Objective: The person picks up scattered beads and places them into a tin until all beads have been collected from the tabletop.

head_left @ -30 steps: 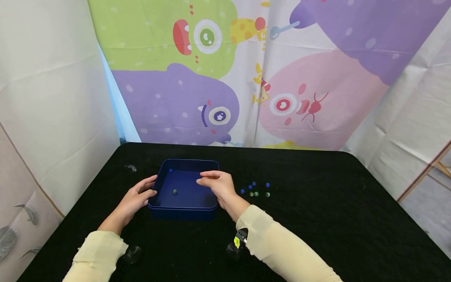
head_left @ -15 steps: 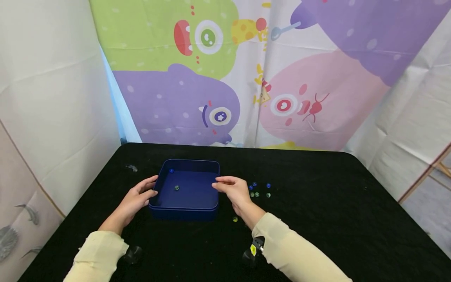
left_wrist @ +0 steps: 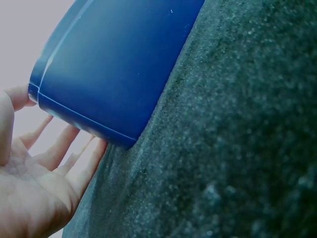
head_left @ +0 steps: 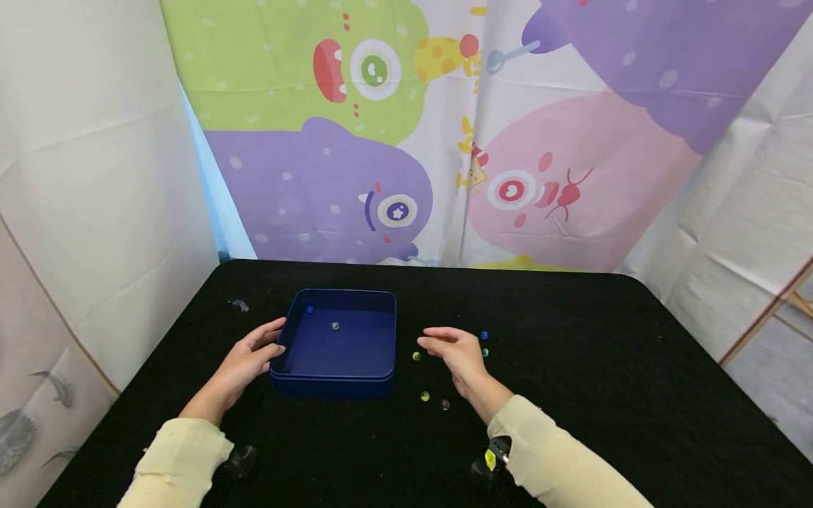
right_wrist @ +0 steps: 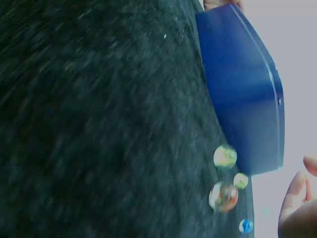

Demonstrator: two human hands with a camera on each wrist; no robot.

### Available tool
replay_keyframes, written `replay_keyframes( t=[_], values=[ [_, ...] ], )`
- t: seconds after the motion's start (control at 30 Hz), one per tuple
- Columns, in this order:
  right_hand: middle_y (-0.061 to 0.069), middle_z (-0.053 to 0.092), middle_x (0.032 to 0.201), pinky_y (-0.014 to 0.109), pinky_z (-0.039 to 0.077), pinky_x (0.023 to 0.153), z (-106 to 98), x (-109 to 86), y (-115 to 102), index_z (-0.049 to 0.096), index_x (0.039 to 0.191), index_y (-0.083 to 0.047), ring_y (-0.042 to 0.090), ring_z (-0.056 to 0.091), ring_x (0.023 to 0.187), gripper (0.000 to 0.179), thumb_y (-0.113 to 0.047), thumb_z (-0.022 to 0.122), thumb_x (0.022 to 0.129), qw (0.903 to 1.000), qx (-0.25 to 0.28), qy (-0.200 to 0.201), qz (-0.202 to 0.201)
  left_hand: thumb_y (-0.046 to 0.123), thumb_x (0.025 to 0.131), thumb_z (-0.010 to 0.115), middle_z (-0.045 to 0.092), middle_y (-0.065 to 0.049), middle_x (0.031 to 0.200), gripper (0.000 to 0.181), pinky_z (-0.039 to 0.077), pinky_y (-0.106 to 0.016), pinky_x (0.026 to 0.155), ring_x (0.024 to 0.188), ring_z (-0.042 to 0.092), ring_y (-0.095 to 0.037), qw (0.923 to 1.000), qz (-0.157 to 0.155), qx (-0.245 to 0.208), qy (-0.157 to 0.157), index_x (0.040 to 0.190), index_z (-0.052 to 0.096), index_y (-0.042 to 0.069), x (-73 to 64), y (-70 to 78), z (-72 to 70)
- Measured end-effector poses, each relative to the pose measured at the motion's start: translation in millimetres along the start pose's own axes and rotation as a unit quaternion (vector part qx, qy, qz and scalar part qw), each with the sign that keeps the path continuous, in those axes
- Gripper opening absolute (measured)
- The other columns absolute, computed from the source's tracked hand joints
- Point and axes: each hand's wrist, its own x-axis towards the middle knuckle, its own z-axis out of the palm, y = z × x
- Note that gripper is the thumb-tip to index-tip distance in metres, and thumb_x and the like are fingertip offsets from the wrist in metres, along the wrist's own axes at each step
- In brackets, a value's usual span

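Observation:
My left hand (head_left: pixel 244 360) touches the left wall of a dark blue rectangular box (head_left: pixel 356 353), thumb by the rim and fingers extended along the outside, as the left wrist view also shows. Inside the box lie a blue marble (head_left: pixel 310 310) at the back left corner and a green glass marble (head_left: pixel 335 326). To the right of the box, my right hand (head_left: pixel 461 360) hovers over the table with thumb and fingers loosely bent and nothing between them. Near it are a yellow-green marble (head_left: pixel 416 356) and a blue marble (head_left: pixel 485 335). The hand hides part of the marble group.
Another yellow-green marble (head_left: pixel 425 396) and a reddish-brown clear marble (head_left: pixel 445 405) lie nearer the front on the black cloth-covered table (head_left: pixel 603 395). A small clear scrap (head_left: pixel 238 305) lies left of the box. A cartoon curtain (head_left: pixel 356 176) hangs behind the table.
My right hand has moved from over the box rightward to above the loose marbles. The green marble in the box has rolled back and right. My left hand stays at the box.

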Motion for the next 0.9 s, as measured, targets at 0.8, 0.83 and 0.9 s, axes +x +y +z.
replay_keyframes(
  t=[0.8,0.83,0.9],
  values=[
    [0.012,0.065,0.108,0.028,0.050,0.079,-65.7,11.3,6.7,0.062,0.111,0.007,0.009,0.061,0.076,0.036,-0.006,0.072,0.079,0.9969,-0.007,0.063,0.046,0.021,0.095,0.047,0.021,-0.023,0.148,0.060,0.031,-0.055,0.102,0.131,0.027,-0.042,1.0000,-0.008,-0.004,-0.002,0.149,0.021,0.014,1.0,0.9,-1.1],
    [0.013,0.064,0.111,0.029,0.050,0.081,-68.2,11.5,6.3,0.062,0.112,0.007,0.009,0.061,0.077,0.037,-0.007,0.072,0.080,0.9967,-0.009,0.063,0.050,0.021,0.095,0.047,0.021,-0.023,0.148,0.060,0.031,-0.055,0.102,0.131,0.027,-0.042,1.0000,-0.008,-0.004,-0.002,0.149,0.021,0.014,1.0,0.9,-1.2],
    [0.011,0.063,0.111,0.031,0.048,0.085,-72.8,12.6,6.0,0.061,0.114,0.006,0.010,0.060,0.079,0.038,-0.009,0.072,0.080,0.9960,-0.014,0.067,0.057,0.021,0.095,0.047,0.021,-0.023,0.148,0.060,0.031,-0.055,0.102,0.131,0.027,-0.042,1.0000,-0.007,-0.004,-0.002,0.149,0.021,0.014,1.0,1.0,-1.4]
  ],
)
